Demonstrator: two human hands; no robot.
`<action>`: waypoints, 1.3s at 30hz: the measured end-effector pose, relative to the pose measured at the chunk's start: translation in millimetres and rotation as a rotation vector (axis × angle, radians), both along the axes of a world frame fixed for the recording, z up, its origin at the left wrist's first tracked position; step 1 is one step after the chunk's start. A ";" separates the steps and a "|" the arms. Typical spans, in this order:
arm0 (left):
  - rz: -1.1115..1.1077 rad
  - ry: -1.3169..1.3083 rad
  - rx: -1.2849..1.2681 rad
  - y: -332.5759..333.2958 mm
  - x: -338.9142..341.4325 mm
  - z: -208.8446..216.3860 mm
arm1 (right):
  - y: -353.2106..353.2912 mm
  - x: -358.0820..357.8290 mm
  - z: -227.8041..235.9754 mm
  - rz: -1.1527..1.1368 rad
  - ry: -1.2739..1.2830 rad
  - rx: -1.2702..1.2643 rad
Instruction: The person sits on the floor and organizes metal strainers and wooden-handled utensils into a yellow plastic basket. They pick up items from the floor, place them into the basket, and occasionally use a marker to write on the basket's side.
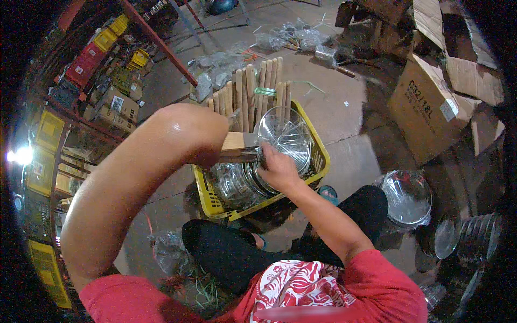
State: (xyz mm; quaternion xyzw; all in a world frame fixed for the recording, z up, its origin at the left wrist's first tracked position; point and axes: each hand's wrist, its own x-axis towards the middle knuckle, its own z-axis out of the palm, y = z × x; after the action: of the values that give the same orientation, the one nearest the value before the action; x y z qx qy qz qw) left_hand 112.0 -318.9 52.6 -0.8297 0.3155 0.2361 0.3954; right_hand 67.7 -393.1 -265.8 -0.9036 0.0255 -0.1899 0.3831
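My right hand [279,169] is closed at the metal collar end of a wooden handle [235,141], beside a round wire strainer [285,126]. The strainer tilts over the basket; whether it is joined to this handle is unclear. My raised, bent left arm hides my left hand and the handle's other end. Below is a yellow plastic basket [323,161]. Several plastic-wrapped strainers [234,183] lie inside it. Loose wooden handles [250,89] stand at its far side, some bound with a green band [265,91].
Wrapped round strainers [406,199] and a stack of strainers [476,237] sit at the right. Cardboard boxes [431,107] stand far right. Plastic wrappings [296,37] litter the far floor. Shelving with yellow crates [46,177] lines the left. A crumpled bag [172,253] lies by my left leg.
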 end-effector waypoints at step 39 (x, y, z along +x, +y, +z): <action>0.302 0.009 -1.201 216.3 151.7 -185.0 | -94.6 52.6 -145.3 -0.399 0.377 0.441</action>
State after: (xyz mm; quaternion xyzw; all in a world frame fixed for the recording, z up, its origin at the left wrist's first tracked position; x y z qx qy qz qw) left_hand 263.7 -102.6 -132.4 -0.9418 0.2742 0.0740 -0.1799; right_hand 120.3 -487.7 -411.2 -0.7956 0.3120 -0.0808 0.5130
